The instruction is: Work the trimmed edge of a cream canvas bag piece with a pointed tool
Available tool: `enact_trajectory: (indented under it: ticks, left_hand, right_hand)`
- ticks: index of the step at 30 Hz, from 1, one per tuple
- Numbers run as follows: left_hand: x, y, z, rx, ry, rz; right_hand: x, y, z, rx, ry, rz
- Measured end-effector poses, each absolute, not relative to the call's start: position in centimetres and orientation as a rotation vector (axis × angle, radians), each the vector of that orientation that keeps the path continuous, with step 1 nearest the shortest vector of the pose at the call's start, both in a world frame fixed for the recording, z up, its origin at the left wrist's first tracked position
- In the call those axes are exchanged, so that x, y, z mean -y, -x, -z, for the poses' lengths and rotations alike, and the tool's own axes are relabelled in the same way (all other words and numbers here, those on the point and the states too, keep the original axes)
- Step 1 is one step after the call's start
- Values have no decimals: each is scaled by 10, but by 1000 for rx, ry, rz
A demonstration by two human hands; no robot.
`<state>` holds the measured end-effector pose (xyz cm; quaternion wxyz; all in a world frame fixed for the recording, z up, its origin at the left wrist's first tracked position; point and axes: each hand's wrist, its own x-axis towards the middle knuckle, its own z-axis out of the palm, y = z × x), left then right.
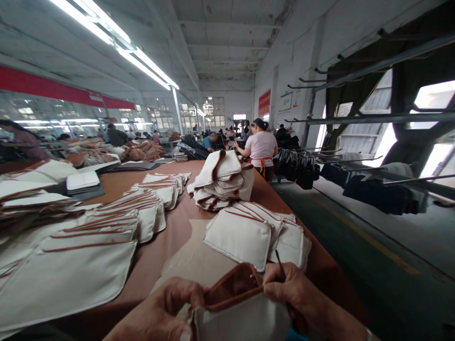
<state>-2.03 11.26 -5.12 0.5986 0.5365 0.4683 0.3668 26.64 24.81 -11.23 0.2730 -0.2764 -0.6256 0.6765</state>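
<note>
My left hand (159,308) is closed on the left corner of an off-white fabric pouch (243,318) with brown edging and a brown lining. At the other end of its top edge, my right hand (302,291) pinches the brown trim. A thin dark tool (280,265) sticks up between the right thumb and fingers; its kind I cannot make out. The pouch gapes slightly towards me, and its lower part runs out of view. Just beyond it lies a fanned pile of similar pouches (238,234), with a taller heap (222,177) behind.
Overlapping rows of off-white pieces (85,265) cover the left of the brown table (177,218). The table's right edge drops to a green floor (355,251). Metal racks (373,118) stand at the right. A person in a pink top (262,144) stands further along the table.
</note>
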Motion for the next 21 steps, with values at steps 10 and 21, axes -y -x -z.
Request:
enact_trajectory:
  ticks: [10, 21]
  left_hand:
    - [-129, -32, 18, -1350, -1434, -612]
    - [-131, -45, -2, -1305, -1424, -572]
  right_hand:
    - [-206, -245, 56, 1862, 379, -1878]
    - [-210, -243, 63, 1813, 402, -1906]
